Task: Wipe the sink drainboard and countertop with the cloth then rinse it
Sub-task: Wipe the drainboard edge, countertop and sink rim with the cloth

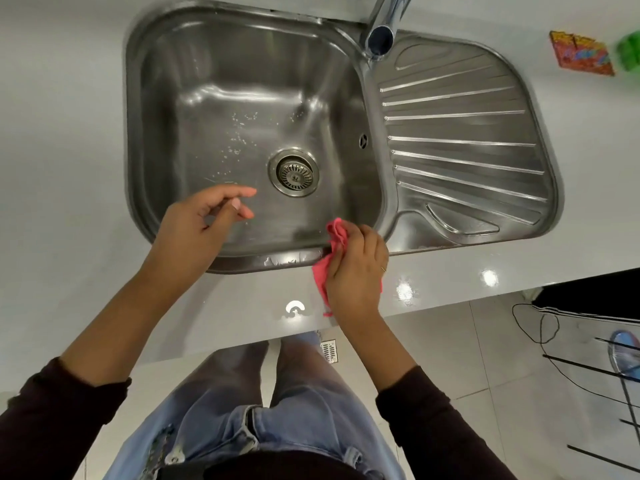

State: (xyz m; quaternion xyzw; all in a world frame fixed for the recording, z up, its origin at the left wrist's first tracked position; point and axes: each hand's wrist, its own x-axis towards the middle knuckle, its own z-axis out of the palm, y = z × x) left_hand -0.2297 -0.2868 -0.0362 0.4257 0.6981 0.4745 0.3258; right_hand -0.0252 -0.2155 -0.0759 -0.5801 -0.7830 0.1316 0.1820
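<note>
Gripping pink cloth [334, 258], half-hidden, right hand [356, 271]; left hand [201, 220] loosely open, empty.

Left hand [201, 220] held out, palm turned rightward, fingers loosely curled and apart, thumb and forefinger pointing right, gripping nothing. Right hand [356, 268] knuckles-up, fingers bunched closed, a thin ring on one finger. Both forearms bare, reaching far from the near edge, dark sleeves pushed back toward the elbows.

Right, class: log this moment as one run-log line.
right hand: grips pink cloth at sink front rim | left hand: empty, over basin | faucet: off
</note>
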